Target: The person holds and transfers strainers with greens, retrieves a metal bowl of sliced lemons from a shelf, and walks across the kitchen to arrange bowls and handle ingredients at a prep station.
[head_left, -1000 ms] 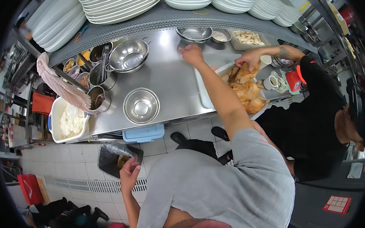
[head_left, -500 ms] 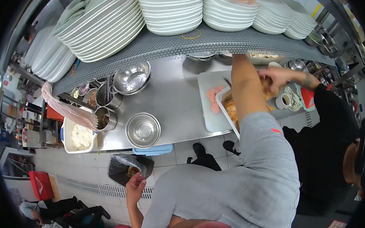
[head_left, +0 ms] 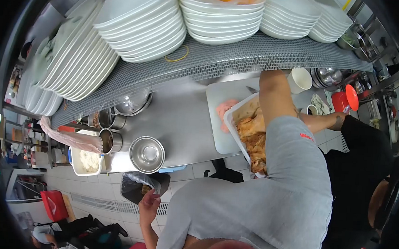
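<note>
My left hand (head_left: 148, 206) hangs low in front of the bin (head_left: 130, 188), its fingers loosely bent and apart with nothing seen in them. My right arm (head_left: 275, 94) stretches forward, and the shelf edge hides the hand, so its hold does not show. Beneath that arm, a white tub (head_left: 232, 119) holds browned, orange-tinted meat-like pieces (head_left: 253, 143). The tub lies partly over a white cutting board (head_left: 217, 91). Pink raw meat (head_left: 226, 109) sits on the board beside the tub, and a dark blade tip (head_left: 252, 89) shows behind it.
Stacked white plates (head_left: 141, 27) fill the mesh shelf (head_left: 212, 57) overhead. Steel bowls (head_left: 147, 154) and a rice-like white food tub (head_left: 89, 161) stand left on the steel counter (head_left: 181, 119). A co-worker's black sleeve (head_left: 360, 146) reaches in from the right, near a red container (head_left: 340, 101).
My view has shifted, and the tub's contents show more fully. The co-worker's hand has gone from above the tub to behind my right arm. My left hand stays low.
</note>
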The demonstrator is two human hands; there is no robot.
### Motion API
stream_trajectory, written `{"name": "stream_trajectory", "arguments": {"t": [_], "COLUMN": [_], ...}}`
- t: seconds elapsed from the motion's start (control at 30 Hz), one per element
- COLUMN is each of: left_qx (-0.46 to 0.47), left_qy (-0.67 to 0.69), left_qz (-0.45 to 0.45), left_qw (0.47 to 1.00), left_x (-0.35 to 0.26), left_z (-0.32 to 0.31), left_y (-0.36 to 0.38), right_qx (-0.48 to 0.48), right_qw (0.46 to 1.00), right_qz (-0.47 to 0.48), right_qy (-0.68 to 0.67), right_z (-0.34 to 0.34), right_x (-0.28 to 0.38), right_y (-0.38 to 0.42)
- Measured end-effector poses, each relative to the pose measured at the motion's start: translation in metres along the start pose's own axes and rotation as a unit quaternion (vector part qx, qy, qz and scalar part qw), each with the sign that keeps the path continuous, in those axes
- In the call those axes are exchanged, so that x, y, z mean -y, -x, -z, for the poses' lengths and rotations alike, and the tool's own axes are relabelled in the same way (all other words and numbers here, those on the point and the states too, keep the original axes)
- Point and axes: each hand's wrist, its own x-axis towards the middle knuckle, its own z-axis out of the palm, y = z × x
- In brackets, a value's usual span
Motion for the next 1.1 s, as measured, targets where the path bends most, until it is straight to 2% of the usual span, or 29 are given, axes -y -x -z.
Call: {"name": "stream_trajectory", "arguments": {"t": [0.2,0.33,0.43,0.53,0.63,0.8,1.1], "left_qx": [0.014,0.002,-0.005,-0.001,-0.02,-0.02,0.025], "left_qy": [-0.037,-0.046,-0.061,-0.13,-0.046,-0.072,-0.139], "left_qz": [0.04,0.006,0.027,-0.014,0.029,0.076,0.08], "left_qw": [0.998,0.999,0.998,0.991,0.998,0.994,0.987], "left_x": [-0.015,-0.029,-0.04,-0.026,-0.038,-0.057,-0.072], "left_z": [-0.02,-0.033,-0.039,-0.038,-0.047,-0.051,-0.056], "left_y": [-0.004,-0.011,-0.009,-0.008,0.002,0.01,-0.008], "right_qx": [-0.001,0.004,0.006,0.007,0.003,-0.005,-0.002], "right_qw": [0.996,0.988,0.977,0.962,0.946,0.919,0.862], "right_qz": [-0.059,-0.1,-0.131,-0.158,-0.182,-0.214,-0.251], "right_qy": [-0.071,-0.121,-0.169,-0.223,-0.268,-0.33,-0.441], "right_z": [-0.008,-0.011,-0.011,-0.013,-0.016,-0.02,-0.028], "right_x": [-0.044,-0.072,-0.095,-0.114,-0.139,-0.178,-0.209], "right_y": [-0.027,-0.034,-0.041,-0.048,-0.049,-0.054,-0.061]}}
